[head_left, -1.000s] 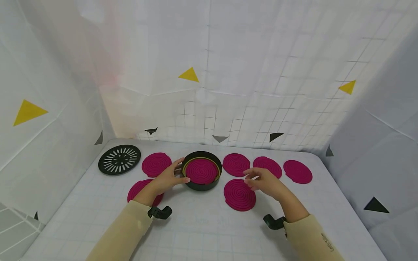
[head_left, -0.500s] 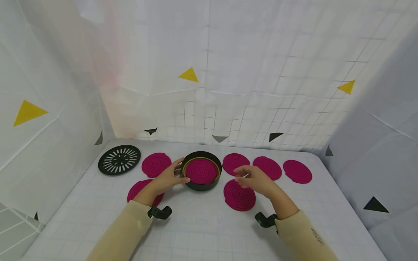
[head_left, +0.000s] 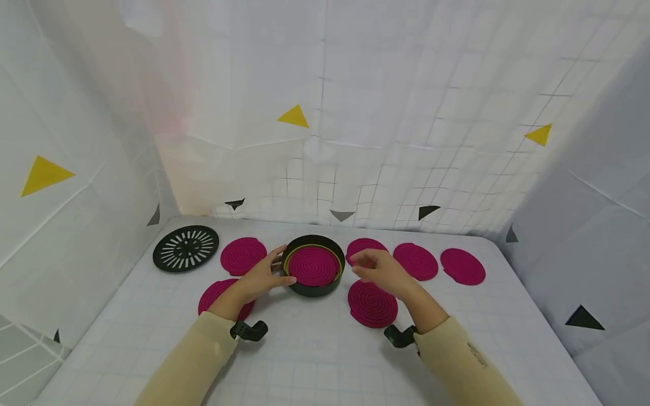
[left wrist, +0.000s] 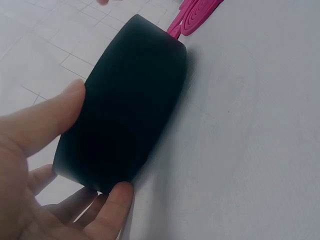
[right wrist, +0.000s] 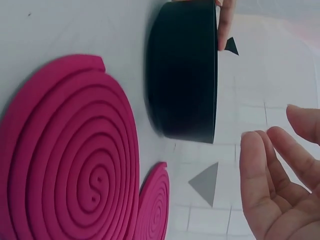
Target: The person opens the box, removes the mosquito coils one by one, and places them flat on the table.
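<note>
A round black mosquito-coil tin [head_left: 313,291] with a yellowish inner ring stands near the middle of the table, and a magenta mosquito coil [head_left: 315,266] lies inside it. My left hand [head_left: 260,280] holds the tin's left side, with the thumb towards the near rim and fingers around the outer wall. To the right of the tin, my right hand [head_left: 387,276] hovers over the table with loosely bent fingers, holding nothing. Below it lies a near-right coil [head_left: 373,307]; behind it another coil [head_left: 363,245] is partly hidden. The right wrist view shows the right hand [right wrist: 285,185] apart from the tin.
A slotted black lid [head_left: 185,248] lies at the back left. More magenta coils lie flat: a back-left coil [head_left: 243,256], a near-left coil [head_left: 215,293] partly under the left arm, and two at the right, including the far-right coil [head_left: 462,267]. White sheets enclose the table.
My right hand has moved left, from over the right-hand coils towards the tin. My left hand, the tin and the coils have stayed in place.
</note>
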Action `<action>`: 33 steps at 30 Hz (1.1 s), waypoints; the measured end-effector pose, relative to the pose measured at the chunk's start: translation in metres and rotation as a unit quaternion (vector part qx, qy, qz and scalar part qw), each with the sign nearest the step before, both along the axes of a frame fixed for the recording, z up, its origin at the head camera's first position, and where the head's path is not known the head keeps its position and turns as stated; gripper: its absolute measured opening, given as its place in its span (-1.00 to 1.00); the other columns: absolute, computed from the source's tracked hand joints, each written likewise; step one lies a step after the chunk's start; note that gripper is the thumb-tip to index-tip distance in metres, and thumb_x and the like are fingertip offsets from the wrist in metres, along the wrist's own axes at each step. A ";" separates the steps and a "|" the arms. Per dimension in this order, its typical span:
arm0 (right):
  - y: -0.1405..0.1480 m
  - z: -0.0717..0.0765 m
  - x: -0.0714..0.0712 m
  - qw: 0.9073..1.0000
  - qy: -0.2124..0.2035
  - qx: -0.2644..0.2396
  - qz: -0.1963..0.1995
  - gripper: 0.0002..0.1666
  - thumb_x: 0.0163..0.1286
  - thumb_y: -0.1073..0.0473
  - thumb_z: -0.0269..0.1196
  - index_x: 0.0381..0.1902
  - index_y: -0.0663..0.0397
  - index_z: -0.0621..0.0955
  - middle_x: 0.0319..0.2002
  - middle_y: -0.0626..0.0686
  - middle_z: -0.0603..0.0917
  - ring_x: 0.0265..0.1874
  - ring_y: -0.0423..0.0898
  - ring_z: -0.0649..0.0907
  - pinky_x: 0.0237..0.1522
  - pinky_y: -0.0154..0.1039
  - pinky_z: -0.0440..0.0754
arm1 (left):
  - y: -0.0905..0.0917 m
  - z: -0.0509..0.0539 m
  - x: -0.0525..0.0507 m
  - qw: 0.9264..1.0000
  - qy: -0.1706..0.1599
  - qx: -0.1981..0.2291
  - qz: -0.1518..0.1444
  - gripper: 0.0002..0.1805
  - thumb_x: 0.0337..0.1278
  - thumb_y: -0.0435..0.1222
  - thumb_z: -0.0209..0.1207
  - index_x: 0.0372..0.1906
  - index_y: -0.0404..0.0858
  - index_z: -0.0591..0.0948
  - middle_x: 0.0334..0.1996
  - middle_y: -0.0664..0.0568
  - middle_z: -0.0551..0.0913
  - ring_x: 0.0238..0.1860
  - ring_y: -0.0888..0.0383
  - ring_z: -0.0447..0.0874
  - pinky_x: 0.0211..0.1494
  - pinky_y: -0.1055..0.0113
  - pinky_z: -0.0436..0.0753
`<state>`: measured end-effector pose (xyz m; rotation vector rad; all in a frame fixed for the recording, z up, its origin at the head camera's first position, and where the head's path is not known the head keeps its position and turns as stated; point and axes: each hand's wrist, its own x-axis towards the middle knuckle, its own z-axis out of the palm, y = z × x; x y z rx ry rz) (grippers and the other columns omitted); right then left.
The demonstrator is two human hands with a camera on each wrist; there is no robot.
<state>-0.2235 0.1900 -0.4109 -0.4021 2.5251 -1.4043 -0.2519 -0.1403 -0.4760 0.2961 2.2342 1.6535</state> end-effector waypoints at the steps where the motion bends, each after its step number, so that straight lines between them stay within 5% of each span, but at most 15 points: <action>1: -0.002 0.000 -0.001 1.000 0.004 -0.002 0.000 -0.62 0.42 0.18 0.30 0.14 0.19 0.62 -0.03 0.12 0.67 -0.07 0.14 0.68 -0.04 -0.01 0.71 | 0.000 0.001 0.000 1.000 0.003 -0.004 0.001 0.11 0.05 -0.18 0.48 0.61 0.01 0.04 0.53 -0.18 0.15 0.54 -0.17 0.07 0.42 -0.22 0.26; 16: -0.038 -0.004 -0.016 0.997 0.063 0.027 -0.023 -0.65 0.40 0.21 0.32 0.13 0.11 0.64 -0.11 0.01 0.70 -0.18 -0.11 0.65 -0.17 -0.20 0.66 | 0.000 0.001 0.001 1.000 0.013 -0.025 0.000 0.09 0.08 -0.15 0.46 0.61 0.02 0.03 0.53 -0.17 0.16 0.53 -0.16 0.10 0.41 -0.20 0.30; 33: -0.069 -0.012 -0.035 0.998 0.035 0.030 -0.038 -0.57 0.39 0.21 0.33 0.19 0.17 0.60 0.01 0.08 0.67 0.04 -0.01 0.66 -0.03 -0.13 0.68 | -0.001 -0.001 0.000 0.999 0.009 -0.040 0.011 0.10 0.03 -0.10 0.49 0.60 0.10 0.05 0.52 -0.11 0.21 0.52 -0.11 0.15 0.42 -0.17 0.30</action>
